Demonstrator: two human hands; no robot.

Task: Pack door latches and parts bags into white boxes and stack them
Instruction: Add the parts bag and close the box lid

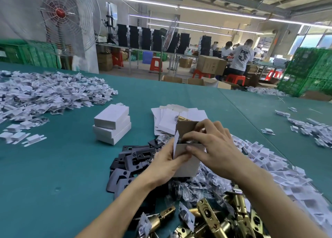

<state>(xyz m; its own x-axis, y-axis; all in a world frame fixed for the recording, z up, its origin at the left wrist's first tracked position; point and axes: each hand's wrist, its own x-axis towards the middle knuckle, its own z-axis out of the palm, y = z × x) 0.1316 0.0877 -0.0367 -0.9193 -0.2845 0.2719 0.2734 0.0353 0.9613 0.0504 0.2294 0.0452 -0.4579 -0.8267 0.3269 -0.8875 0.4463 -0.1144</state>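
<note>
The white box (190,166) is held just above the centre of the counter (62,166), over the heap of clear parts bags (206,189). The left hand (167,167) grasps it from 8 o'clock, thumb across the near wall. The right hand (213,148) comes in from 3 o'clock. Its grip is curled over the open mouth, with fingers on the near flap and the far flap. The contents are hidden, so a complete fill cannot be confirmed.

Hazards from this position:

1. Incomplete closure. If the contents stand proud of the mouth, the flaps are likely to bow or crease as they are tucked. A bulged box will sit crooked on the stack of closed boxes (112,124) at 10 o'clock.
2. Short pack. A latch or a bag may be missing, and folding the flaps without looking inside would seal that fault in.
3. Dropped box. Only the left hand supports the box. A hard push from the right hand could twist it loose into the black plates (133,158) at 8 o'clock, or into the brass latches (208,214) at 6 o'clock.
4. Stack collapse. The top box on the stack lies skewed, so another box set on it off-centre could slide.
5. Snagging. Flat box blanks (168,119) lie at 12 o'clock, just beyond the box, and a forward sweep of the hand would scatter them.
</note>
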